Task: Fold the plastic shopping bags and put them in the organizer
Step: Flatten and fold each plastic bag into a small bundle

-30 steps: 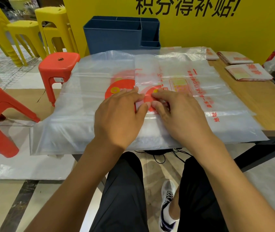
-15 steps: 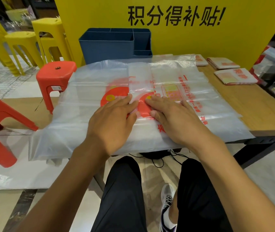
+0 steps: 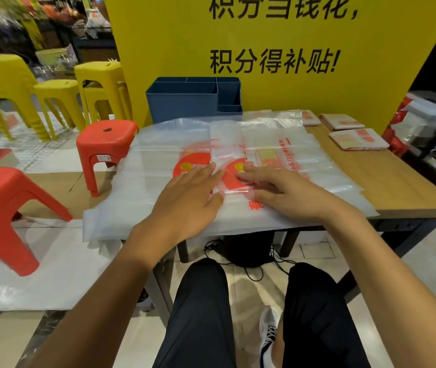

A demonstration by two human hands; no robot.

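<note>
A narrow folded strip of plastic bag [image 3: 225, 144] is pressed flat by both hands on top of a wide stack of clear shopping bags [image 3: 158, 197] spread over the desk [image 3: 402, 187]. The left hand [image 3: 185, 200] is laid palm down with straight, released fingers [image 3: 201, 171] touching the strip's near end. The right hand [image 3: 288, 195] is laid beside it, its fingers [image 3: 251, 176] also straight and released, resting on the red print just to the strip's right. The fingertips of the 2 hands are nearly touching. Beyond the fingers, at the desk's far edge, a blue organizer [image 3: 185, 102] is set against a yellow board [image 3: 344, 75]. To the far right of the fingers, 3 folded bags [image 3: 354, 139] are seen on the bare wood. To the left, red stools [image 3: 105, 144] and yellow stools [image 3: 100, 86] are seen on the floor.
</note>
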